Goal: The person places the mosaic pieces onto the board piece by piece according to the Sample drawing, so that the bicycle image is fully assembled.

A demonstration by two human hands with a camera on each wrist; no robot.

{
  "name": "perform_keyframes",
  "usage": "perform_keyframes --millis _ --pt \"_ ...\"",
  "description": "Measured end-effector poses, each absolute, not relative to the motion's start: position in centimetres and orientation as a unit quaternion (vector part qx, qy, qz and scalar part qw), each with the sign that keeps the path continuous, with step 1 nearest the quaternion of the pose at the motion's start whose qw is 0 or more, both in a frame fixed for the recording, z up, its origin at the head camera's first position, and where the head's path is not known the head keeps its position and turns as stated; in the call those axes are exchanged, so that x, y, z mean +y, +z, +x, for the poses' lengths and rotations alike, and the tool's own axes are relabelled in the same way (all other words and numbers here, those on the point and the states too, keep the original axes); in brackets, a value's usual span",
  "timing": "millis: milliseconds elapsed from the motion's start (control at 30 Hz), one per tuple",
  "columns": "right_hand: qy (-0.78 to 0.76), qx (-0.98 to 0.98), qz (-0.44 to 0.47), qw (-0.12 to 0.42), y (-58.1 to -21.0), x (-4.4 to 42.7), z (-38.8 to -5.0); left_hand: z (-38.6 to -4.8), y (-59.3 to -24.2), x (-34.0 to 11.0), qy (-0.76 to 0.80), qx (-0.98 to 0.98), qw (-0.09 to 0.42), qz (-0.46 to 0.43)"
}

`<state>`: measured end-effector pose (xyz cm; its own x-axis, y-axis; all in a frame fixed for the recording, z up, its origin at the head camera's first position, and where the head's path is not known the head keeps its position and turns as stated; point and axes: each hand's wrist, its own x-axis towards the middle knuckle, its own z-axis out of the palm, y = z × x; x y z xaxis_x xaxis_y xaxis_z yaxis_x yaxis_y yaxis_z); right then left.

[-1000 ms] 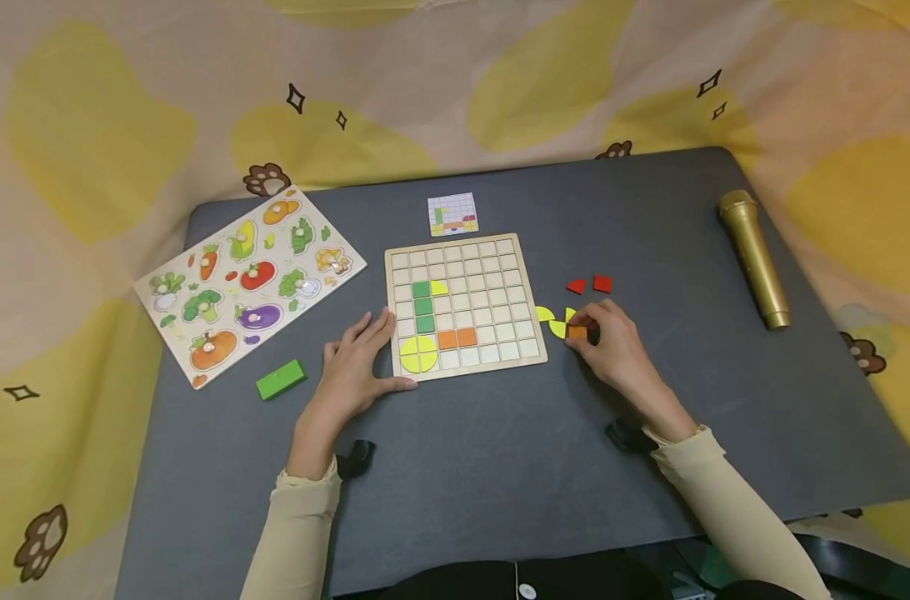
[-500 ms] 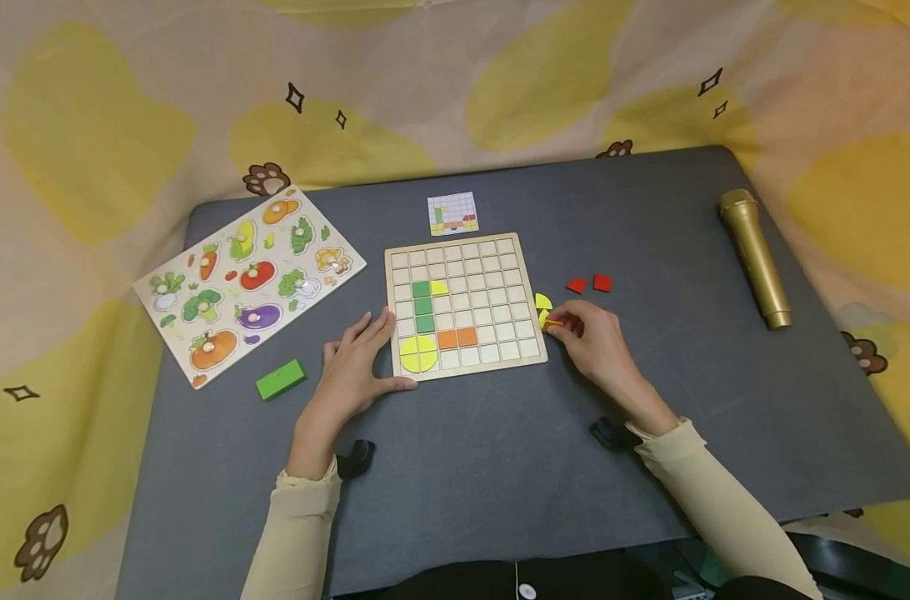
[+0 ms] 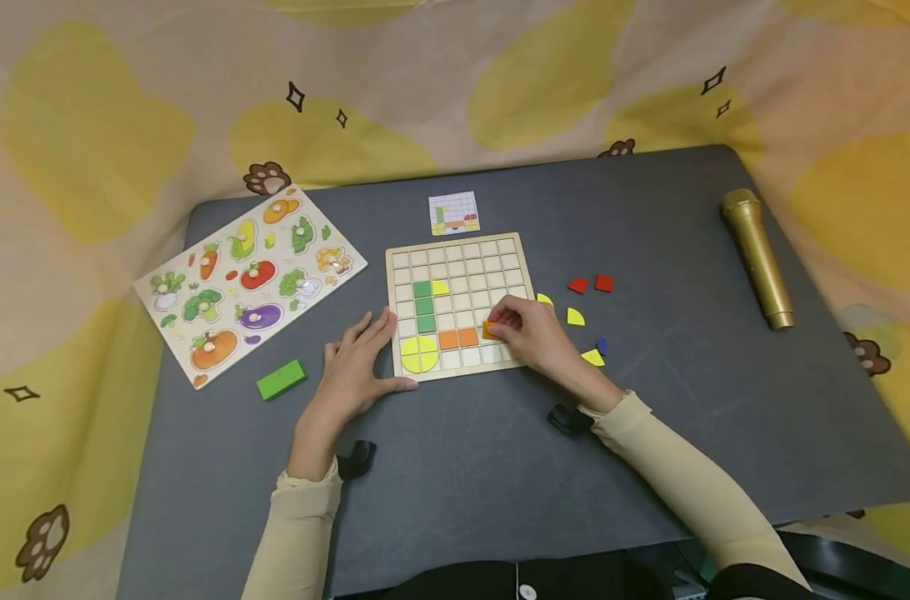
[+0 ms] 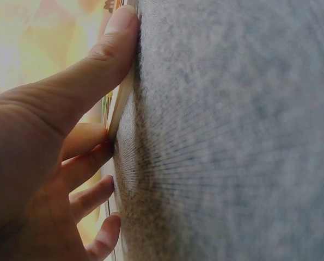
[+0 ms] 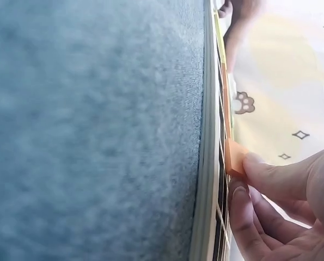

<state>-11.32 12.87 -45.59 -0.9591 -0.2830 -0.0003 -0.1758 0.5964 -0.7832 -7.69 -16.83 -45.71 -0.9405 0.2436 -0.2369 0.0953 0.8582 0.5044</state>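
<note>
right hand (image 3: 533, 332) moved over board (image 3: 457, 269), pinching orange tile (image 5: 234, 156); left hand (image 3: 352, 367) spread against board.

The head camera looks forward and down from the near side over the table (image 3: 455, 475); each wrist camera, turned sideways, skims its surface up close toward the far cloth (image 3: 417, 75); head and right-wrist views share the right hand (image 3: 539, 336) and gridded board (image 3: 473, 282).

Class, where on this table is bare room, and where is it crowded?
Free: between the red square and gold microphone; near side of the grid board, between the sleeves. Crowded: the board's left edge (left hand) and right side (right hand, loose yellow pieces).
</note>
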Motion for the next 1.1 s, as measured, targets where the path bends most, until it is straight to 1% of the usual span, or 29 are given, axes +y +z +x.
perform_keyframes --millis 233,500,767,900,1100 --pt "-0.391 0.904 -0.160 0.060 -45.6 12.5 -11.5 -7.8 -45.8 -16.7 0.251 0.952 0.148 0.090" --pt "-0.393 0.908 -0.123 0.073 -45.2 13.1 -11.5 -7.7 -45.8 -16.8 0.249 0.953 0.147 0.090" --pt "-0.368 0.924 -0.069 0.079 -45.2 16.4 -11.6 -7.7 -45.7 -16.8 0.250 0.953 0.145 0.089" --pt "-0.360 0.928 -0.055 0.077 -45.3 18.3 -11.6 -7.7 -45.7 -16.8 0.251 0.953 0.146 0.090" --pt "-0.357 0.929 -0.037 0.089 -45.1 20.7 -11.2 -7.7 -45.8 -16.7 0.252 0.952 0.148 0.091"
